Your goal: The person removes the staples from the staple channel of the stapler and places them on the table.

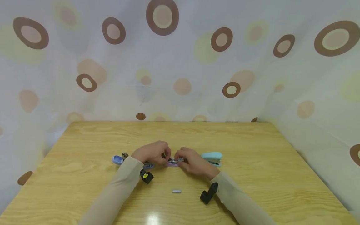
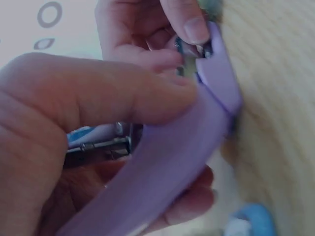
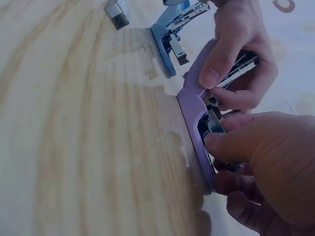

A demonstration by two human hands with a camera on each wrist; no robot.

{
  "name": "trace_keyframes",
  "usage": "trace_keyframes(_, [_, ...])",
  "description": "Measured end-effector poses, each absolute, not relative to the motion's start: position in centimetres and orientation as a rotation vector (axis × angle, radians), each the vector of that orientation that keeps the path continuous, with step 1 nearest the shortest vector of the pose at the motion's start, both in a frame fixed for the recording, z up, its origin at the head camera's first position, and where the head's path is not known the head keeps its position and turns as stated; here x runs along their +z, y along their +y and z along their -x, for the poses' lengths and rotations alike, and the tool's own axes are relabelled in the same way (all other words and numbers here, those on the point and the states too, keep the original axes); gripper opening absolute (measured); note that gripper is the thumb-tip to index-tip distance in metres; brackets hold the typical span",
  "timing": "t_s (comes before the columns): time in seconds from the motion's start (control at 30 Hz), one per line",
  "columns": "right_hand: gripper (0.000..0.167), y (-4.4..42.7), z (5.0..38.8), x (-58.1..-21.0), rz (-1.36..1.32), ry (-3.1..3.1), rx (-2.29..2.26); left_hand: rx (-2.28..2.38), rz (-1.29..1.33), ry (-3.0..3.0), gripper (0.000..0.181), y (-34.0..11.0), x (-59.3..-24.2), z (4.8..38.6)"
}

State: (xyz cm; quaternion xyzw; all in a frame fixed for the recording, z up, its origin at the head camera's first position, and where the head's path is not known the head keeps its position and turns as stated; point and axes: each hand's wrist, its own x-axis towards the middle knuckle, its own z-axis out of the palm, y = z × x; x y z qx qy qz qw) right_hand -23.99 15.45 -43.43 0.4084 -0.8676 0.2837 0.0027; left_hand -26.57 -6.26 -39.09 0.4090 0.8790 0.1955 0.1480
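Note:
A purple stapler (image 3: 192, 110) lies opened out between both hands, its metal parts exposed. My left hand (image 1: 154, 152) grips its purple top cover (image 2: 162, 157), with the thumb along the outside and fingers beneath. At the other end, my right hand (image 1: 194, 161) pinches the stapler's base, thumb (image 3: 216, 142) by the metal parts and fingers at the base's edge. In the head view the hands cover most of this stapler. Just left of it, partly behind the left hand, rests an opened blue stapler (image 3: 162, 49).
A closed teal stapler (image 1: 211, 156) sits beyond the right hand. Nearer on the wooden table (image 1: 253, 147) lies a small silver strip (image 1: 176, 191), which looks like staples. Patterned cloth (image 1: 180, 62) hangs behind the table. Black wrist cameras (image 1: 208, 193) are strapped to both sleeves.

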Motion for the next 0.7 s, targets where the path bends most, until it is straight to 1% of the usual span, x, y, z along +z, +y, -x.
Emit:
trace_keyframes(0.13, [0.015, 15.38, 24.16, -43.54, -1.264, -2.726, 0.935, 0.642, -1.233, 2.513, 0.015, -6.97, -39.36, 26.40])
trace_keyframes(0.27, [0.012, 15.37, 24.30, -43.70, -1.227, -2.731, 0.962, 0.673, -1.249, 2.500, 0.006, -7.24, -39.57, 26.25])
trace_keyframes(0.43, [0.012, 15.45, 24.25, -43.77, -1.167, -2.732, 1.047, 0.657, -1.218, 2.508, 0.016, -7.26, -39.74, 26.12])
trace_keyframes(0.7, [0.017, 15.41, 24.26, -44.06, -1.116, -2.747, 1.085, 0.655, -1.160, 2.477, 0.024, -7.03, -39.69, 26.13])
